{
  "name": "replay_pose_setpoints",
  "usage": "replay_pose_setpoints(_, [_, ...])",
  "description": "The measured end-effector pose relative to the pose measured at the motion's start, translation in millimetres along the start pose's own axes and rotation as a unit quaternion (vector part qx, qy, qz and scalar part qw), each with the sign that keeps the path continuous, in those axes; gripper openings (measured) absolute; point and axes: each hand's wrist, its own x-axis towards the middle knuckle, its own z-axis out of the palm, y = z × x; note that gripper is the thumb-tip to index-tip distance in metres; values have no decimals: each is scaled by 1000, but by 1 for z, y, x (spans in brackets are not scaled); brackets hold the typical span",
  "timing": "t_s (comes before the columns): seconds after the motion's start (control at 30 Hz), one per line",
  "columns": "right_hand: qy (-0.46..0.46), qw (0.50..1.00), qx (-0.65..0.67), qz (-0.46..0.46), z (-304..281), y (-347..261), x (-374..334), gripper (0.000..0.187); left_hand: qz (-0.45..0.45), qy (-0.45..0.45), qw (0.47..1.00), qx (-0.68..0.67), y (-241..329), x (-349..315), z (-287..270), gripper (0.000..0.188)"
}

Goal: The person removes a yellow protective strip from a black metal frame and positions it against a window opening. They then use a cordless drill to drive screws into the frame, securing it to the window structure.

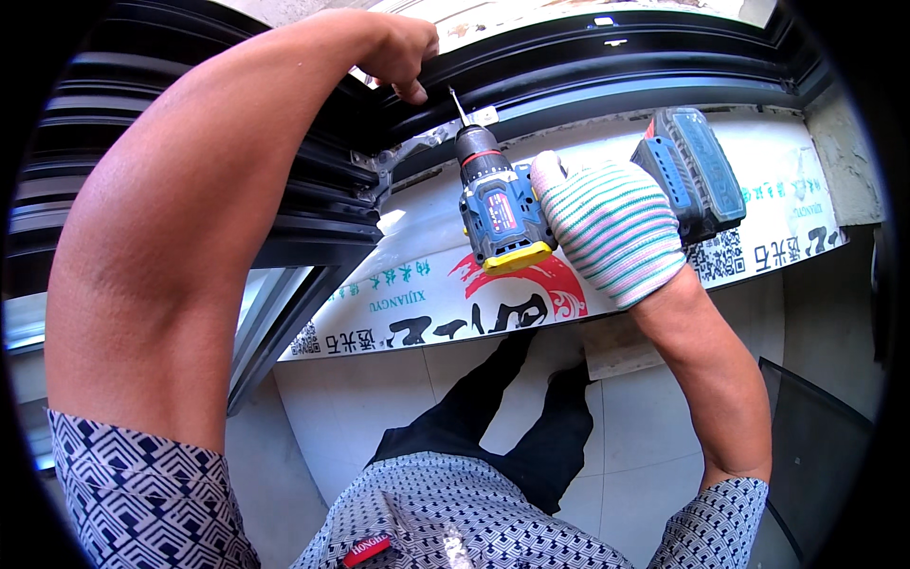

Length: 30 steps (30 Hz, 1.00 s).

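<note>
My right hand (611,228), in a striped knitted glove, is wrapped round the grip of a blue and black cordless drill (500,213). The drill's battery pack (697,171) sticks out to the right of the glove. A slim bit (458,104) in the chuck points up toward the black window frame (569,71), close to a metal hinge arm (408,150). Bare and reaching far over the frame, my left hand (400,57) has its fingers curled down at the top end of the black sash (322,152). What these fingers hold, if anything, is hidden.
Below the frame runs a windowsill covered in white printed film (408,294). The ridged sash stands swung inward at the left. A dark mesh screen panel (815,455) leans at the lower right. My legs stand on pale floor tiles (379,398) beneath the sill.
</note>
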Motion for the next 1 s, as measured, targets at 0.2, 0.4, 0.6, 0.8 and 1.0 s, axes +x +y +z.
replay_pose_setpoints(0.2, [-41, 999, 17, 29, -4, -5, 3, 40, 3, -23, 999, 28, 0, 5, -4, 42])
replay_pose_setpoints(0.4, [-84, 994, 43, 61, -14, -19, 9, 39, -7, -18, 1000, 7, -7, 6, 3, 54])
replay_pose_setpoints(0.6, [-84, 990, 81, 81, -12, -21, 7, 40, 4, -14, 1000, 14, -4, 6, -1, 56])
replay_pose_setpoints(0.8, [-89, 991, 65, 76, -10, -22, 7, 45, -9, -4, 1000, 6, -5, 5, 3, 53])
replay_pose_setpoints(1.0, [-85, 982, 131, 102, -15, -24, 9, 57, -11, -8, 1000, 15, -2, 4, 3, 52])
